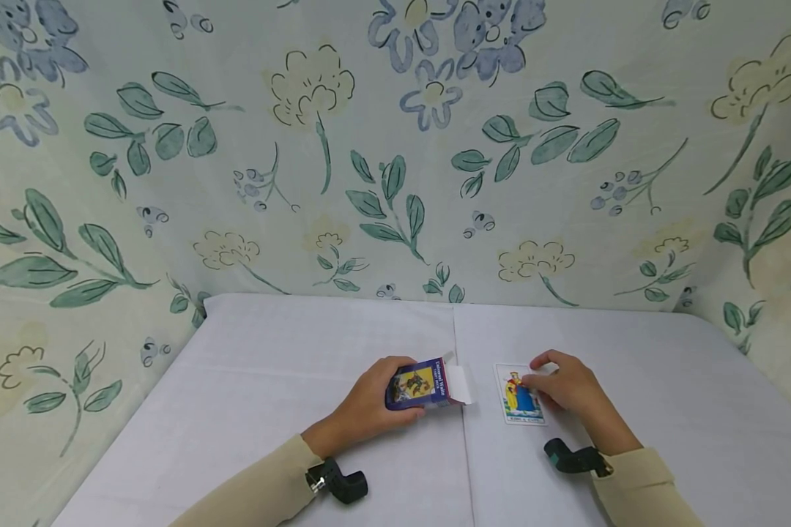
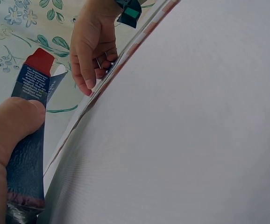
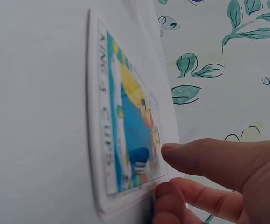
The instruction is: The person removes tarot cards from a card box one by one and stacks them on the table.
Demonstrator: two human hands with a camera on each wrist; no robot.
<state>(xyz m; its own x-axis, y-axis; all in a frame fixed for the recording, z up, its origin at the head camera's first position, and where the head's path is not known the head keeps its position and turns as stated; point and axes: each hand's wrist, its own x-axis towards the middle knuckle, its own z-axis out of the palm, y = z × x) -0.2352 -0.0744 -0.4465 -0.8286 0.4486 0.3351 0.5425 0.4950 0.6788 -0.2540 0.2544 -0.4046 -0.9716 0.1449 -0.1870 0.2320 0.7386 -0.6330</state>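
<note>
My left hand (image 1: 379, 395) grips a dark blue tarot card box (image 1: 414, 386) around its sides. The box's end flap (image 1: 460, 385) hangs open toward the right, and a red flap (image 2: 39, 61) shows in the left wrist view. Flat on the cloth to its right lies a King of Cups tarot card (image 3: 134, 121) with a white border; whether others lie beneath it cannot be told. At the card's upper right edge is my right hand (image 1: 572, 388), thumb and fingers apart. Some fingertips are hidden, so contact with the card is unclear.
A white cloth (image 1: 290, 344) with a crease down its middle covers the table. Floral fabric (image 1: 382, 95) hangs behind and at both sides. Black wrist cameras (image 1: 346, 483) sit at the sleeve cuffs.
</note>
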